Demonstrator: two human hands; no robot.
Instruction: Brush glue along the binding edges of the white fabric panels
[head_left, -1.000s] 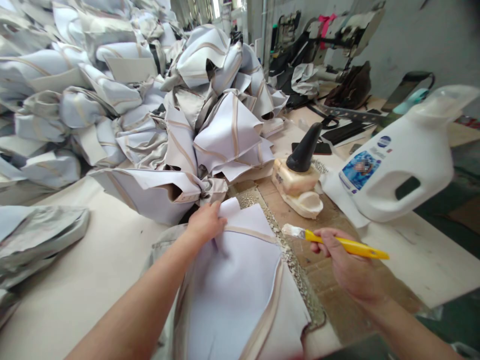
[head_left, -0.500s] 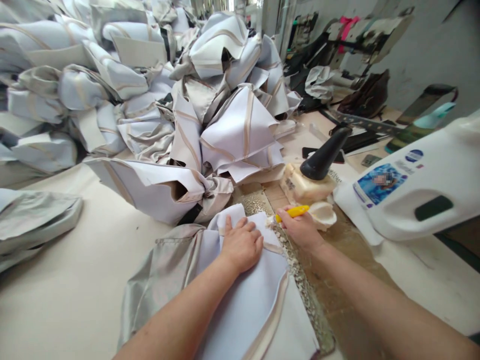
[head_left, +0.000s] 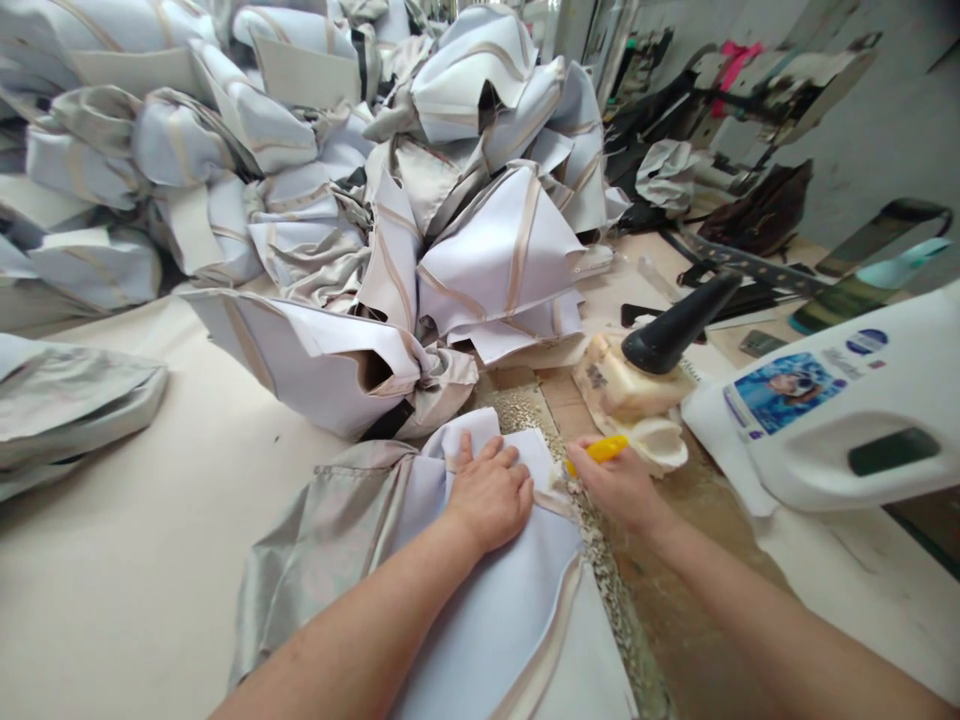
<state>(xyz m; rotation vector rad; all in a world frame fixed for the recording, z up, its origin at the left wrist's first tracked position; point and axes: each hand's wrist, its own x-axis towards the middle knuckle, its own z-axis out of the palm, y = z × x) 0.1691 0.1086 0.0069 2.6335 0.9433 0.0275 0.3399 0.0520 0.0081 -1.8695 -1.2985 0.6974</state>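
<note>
We press left hand [head_left: 489, 492], fingers spread flat, on near white fabric panel with beige trim [head_left: 487, 610]. Right hand [head_left: 615, 482] pinches yellow-handled brush [head_left: 598, 450] at panel's right edge; bristles hard to make out.

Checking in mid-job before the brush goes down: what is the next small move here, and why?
Probably draw the brush along the tan strip at the panel's near edge. The right hand holds the brush with its tip at the panel's top right corner, and the left hand lies flat on the panel, pinning it. Whether the bristles touch yet is hard to tell.
</note>
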